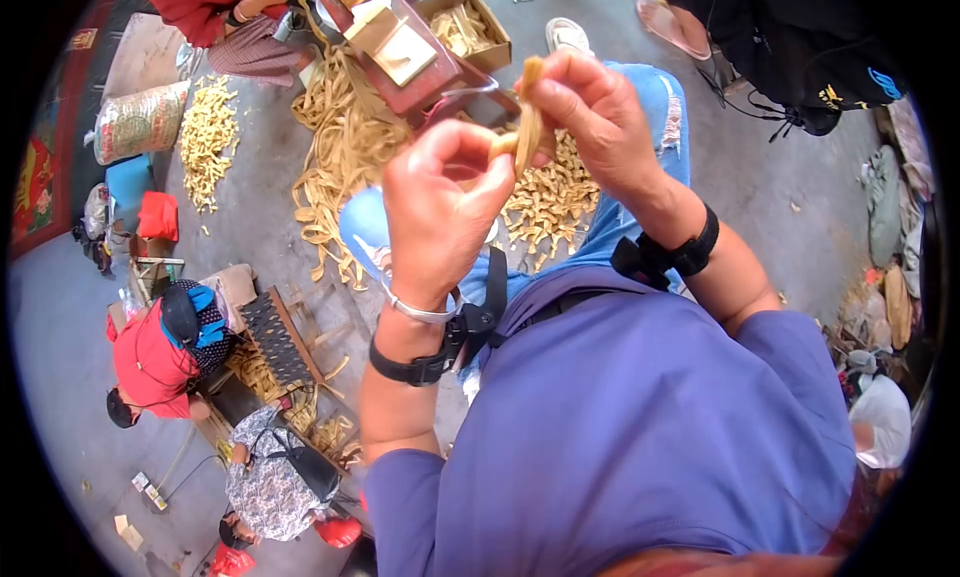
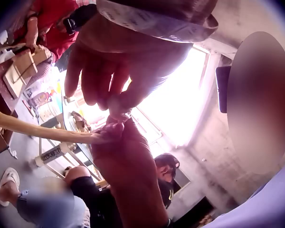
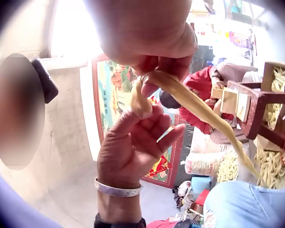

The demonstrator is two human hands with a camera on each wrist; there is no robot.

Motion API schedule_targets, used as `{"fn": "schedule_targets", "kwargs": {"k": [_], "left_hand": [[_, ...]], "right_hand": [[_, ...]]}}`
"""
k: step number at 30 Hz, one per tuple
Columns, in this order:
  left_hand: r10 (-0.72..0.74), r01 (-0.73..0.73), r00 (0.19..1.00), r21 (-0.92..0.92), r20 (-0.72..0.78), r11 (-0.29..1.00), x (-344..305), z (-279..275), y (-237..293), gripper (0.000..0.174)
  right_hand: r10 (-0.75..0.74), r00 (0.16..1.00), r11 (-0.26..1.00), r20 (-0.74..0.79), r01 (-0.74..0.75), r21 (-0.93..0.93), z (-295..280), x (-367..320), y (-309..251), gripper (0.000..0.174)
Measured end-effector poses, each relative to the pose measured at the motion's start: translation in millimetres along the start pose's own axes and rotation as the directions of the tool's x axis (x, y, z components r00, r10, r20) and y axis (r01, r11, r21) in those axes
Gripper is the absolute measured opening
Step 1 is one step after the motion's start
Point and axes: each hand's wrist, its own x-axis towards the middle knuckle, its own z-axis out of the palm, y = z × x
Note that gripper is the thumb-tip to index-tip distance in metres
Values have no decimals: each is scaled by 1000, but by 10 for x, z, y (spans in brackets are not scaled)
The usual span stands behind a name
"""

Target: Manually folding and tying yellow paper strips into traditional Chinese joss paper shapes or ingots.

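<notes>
A tan strip (image 1: 529,127) is held up between both hands in the head view. My left hand (image 1: 442,202) pinches its lower end between thumb and fingertips. My right hand (image 1: 605,122) pinches the upper part, close to the left fingertips. In the right wrist view the strip (image 3: 204,111) is looped at the fingers and its long tail hangs toward the denim-covered knee. The left wrist view shows the strip (image 2: 47,132) running off to the left from the fingers. Small knotted tan pieces (image 1: 550,202) lie on the floor between the legs.
Loose long strips (image 1: 345,147) spread over the floor beside a dark red bench (image 1: 400,92). A cardboard box (image 1: 500,52) stands behind it. Another pile of small pieces (image 1: 208,137) lies at the left. Several people sit around, one in red (image 1: 160,352) at the left.
</notes>
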Motion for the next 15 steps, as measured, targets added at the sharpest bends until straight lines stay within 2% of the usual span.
{"fn": "schedule_targets", "kwargs": {"k": [1, 3, 7, 8, 11, 12, 15], "left_hand": [[117, -114, 993, 120, -23, 986, -24, -2, -50, 6], [347, -316, 937, 354, -27, 880, -69, -1, -152, 8], [605, -493, 794, 647, 60, 582, -117, -22, -243, 15], [597, -472, 801, 670, 55, 573, -140, -27, -264, 13], [608, -433, 793, 732, 33, 526, -171, -48, -225, 14], [612, -450, 790, 703, 27, 551, -180, -50, -225, 14], [656, -545, 740, 705, 151, 453, -172, -10, -233, 16]], "right_hand": [[27, 999, 999, -36, -28, -25, 31, -20, 16, 14], [83, 991, 993, -110, -91, -74, 68, -56, 92, 15], [54, 993, 972, -100, -75, -222, 130, -71, 202, 9], [20, 999, 946, -48, -34, -324, 113, -76, 226, 11], [-30, 991, 906, 129, 82, -415, -12, -111, 324, 19], [-2, 988, 876, 152, 75, -477, -36, -139, 304, 23], [76, 997, 791, 28, -43, -610, 17, -211, 264, 20]]}}
